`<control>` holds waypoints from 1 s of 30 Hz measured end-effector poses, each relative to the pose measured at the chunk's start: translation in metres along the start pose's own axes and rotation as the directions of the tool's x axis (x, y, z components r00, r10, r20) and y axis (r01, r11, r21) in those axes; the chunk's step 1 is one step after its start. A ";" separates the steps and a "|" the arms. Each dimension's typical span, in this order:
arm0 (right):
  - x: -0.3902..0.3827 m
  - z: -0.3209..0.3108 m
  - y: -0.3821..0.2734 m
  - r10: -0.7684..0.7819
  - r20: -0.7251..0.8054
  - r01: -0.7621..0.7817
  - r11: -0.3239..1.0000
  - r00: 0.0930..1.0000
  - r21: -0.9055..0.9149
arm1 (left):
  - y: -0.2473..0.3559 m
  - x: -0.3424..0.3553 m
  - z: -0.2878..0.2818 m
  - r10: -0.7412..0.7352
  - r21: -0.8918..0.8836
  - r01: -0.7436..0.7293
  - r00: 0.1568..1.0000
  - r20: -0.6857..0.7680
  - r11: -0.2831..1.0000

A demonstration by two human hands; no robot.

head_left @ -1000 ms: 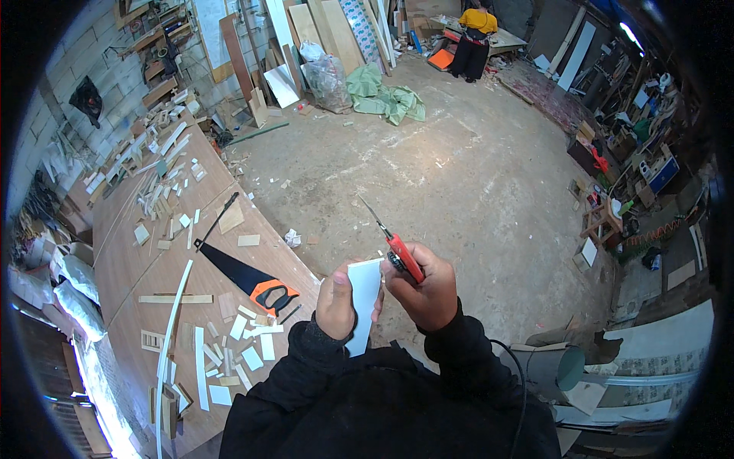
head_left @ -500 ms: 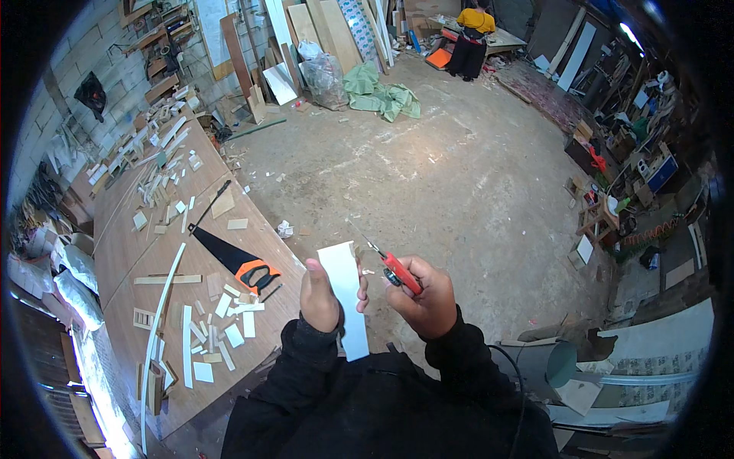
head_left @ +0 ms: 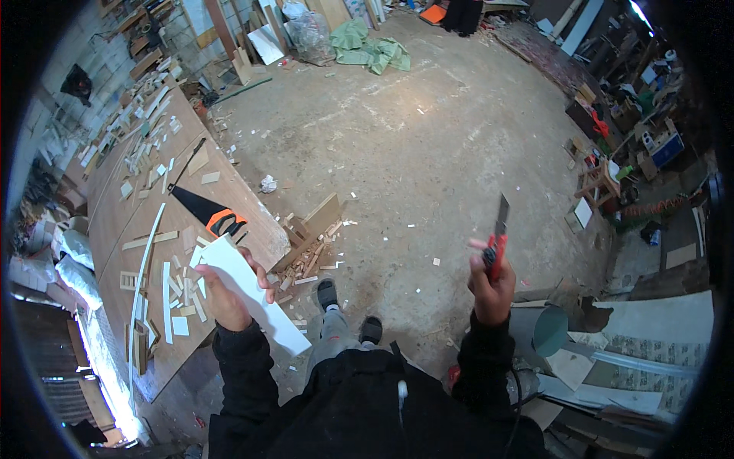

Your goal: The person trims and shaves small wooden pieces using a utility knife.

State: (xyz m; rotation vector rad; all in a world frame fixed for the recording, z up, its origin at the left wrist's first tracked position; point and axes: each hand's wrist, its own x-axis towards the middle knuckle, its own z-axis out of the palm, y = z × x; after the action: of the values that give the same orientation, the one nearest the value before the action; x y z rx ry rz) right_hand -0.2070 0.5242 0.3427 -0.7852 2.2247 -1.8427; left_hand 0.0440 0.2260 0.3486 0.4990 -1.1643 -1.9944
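Left hand [head_left: 223,297]: fingers clamped on a long flat white board strip [head_left: 252,294], held tilted over the edge of the brown wooden desk [head_left: 115,222]. Right hand [head_left: 489,287]: fingers wrapped tight around a red-handled utility knife [head_left: 497,237], blade extended and pointing up, well apart from the strip. Black handsaw with orange grip [head_left: 205,211] lies on the desk near the strip's top end.

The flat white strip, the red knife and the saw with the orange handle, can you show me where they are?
flat white strip [head_left: 256,294]: head view, on its middle.
red utility knife [head_left: 498,246]: head view, on its red body.
black hand saw with orange handle [head_left: 205,210]: head view, on the blade near the handle.
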 end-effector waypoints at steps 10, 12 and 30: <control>-0.053 0.008 0.024 0.318 0.167 -0.356 0.884 0.933 0.305 | -0.008 -0.022 0.062 -0.060 -0.132 0.030 0.972 -0.227 0.991; -0.056 0.023 0.013 0.273 0.347 -0.350 0.919 0.897 0.182 | -0.005 -0.025 0.061 -0.021 -0.209 -0.031 0.970 -0.243 0.977; -0.092 0.095 0.015 0.063 0.667 -0.021 0.997 0.742 -0.070 | -0.051 -0.052 0.027 0.069 -0.320 -0.316 0.799 -0.597 0.893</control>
State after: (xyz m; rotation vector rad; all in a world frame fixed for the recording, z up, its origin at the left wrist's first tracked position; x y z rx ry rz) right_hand -0.0923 0.4875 0.2870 -1.1693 1.7915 -1.1859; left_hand 0.0386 0.2964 0.3161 0.6675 -0.3870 -1.6606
